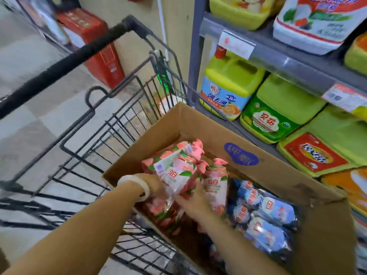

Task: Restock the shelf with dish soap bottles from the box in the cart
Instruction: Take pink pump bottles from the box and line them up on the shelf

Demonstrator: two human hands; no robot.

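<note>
Box (208, 133): brown corrugated cardboard, matt, edges frayed; glossy blue sticker (241, 154) on inner wall. Pink packs (174, 167) and blue packs (266, 219): thin plastic film, shiny, crinkled. Cart (111, 124): dark painted metal wire, smooth; handle (65, 64) black, matt. Jugs (228, 84): yellow-green plastic, glossy printed labels. Shelf (278, 52): grey painted metal, clear plastic price strip. Bracelet (143, 187): white, smooth, glossy. Floor (25, 62): smooth pale tile.

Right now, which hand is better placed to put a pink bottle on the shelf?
Probably the right hand. It is nearer the shelf and holds a pink bottle. The left hand, on the cart side, grips another pink bottle in the cardboard box.
</note>
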